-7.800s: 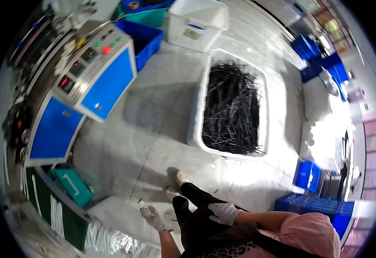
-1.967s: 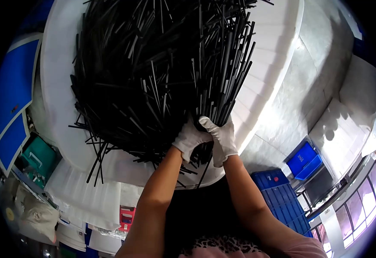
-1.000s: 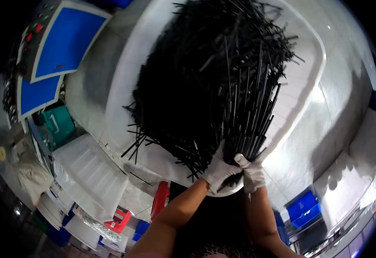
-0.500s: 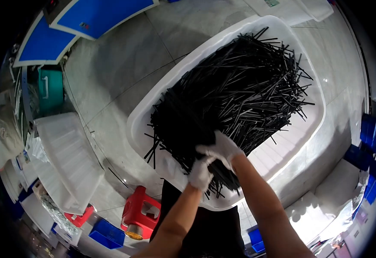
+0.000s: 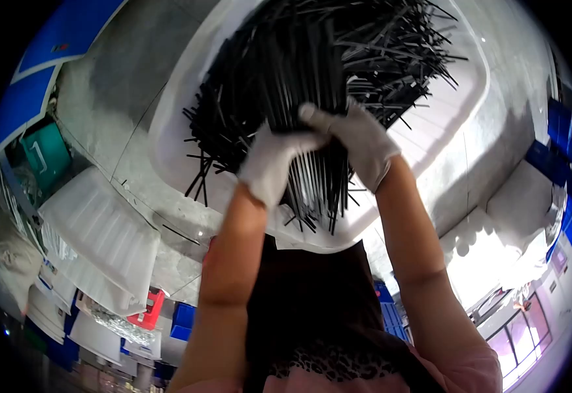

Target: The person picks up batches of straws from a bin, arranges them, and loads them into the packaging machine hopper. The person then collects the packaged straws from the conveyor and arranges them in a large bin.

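A bundle of thin black sticks [image 5: 308,180] stands roughly upright between my two hands, its near ends spreading below them. My left hand [image 5: 274,160], in a white glove, wraps the bundle's left side. Around the right side closes my right hand [image 5: 366,141], gloved the same, with its thumb laid across the front. Under and beyond them, many more loose black sticks [image 5: 391,72] lie in a criss-cross heap inside a large white tub [image 5: 168,134]. Whether the sticks are solid or hollow cannot be made out.
On the left stand a white ribbed tray [image 5: 106,236], a green bin [image 5: 46,157] and blue panels [image 5: 27,98]. A red object [image 5: 147,309] and a blue bin [image 5: 182,321] are lower left. White sacks or sheets [image 5: 476,252] and blue bins [image 5: 551,157] line the right.
Both hands have lifted a bundle of sticks up from the near end of the tub toward the camera. The view has tilted, so the tub sits higher in it and my torso shows.
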